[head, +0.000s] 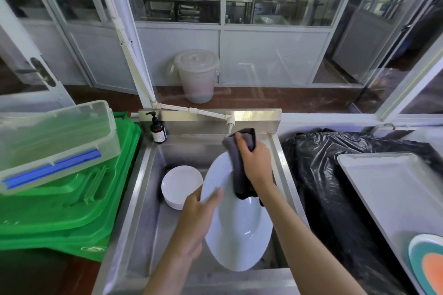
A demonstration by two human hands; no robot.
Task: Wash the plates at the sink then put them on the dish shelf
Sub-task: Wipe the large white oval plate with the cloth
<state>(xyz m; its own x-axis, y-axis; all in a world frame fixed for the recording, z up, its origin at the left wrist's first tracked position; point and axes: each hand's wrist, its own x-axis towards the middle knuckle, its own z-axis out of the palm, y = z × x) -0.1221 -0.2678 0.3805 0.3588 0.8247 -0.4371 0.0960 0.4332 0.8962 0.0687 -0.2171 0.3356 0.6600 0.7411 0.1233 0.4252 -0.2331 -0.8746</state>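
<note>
A large white plate [239, 230] is held tilted over the steel sink [143, 199]. My left hand [195, 220] grips its left rim, thumb on the face. My right hand [255, 163] grips a dark grey cloth [237, 167] and presses it against the plate's upper part, just below the tap [229, 124]. A stack of smaller white plates [179, 184] lies in the sink's left part, behind my left hand.
A brown soap pump bottle [158, 130] stands at the sink's back left corner. Green bins [72, 201] with a clear plastic box [55, 139] on top stand to the left. At right lie a black bag [335, 187], a white tray [395, 189] and a coloured plate [429, 266].
</note>
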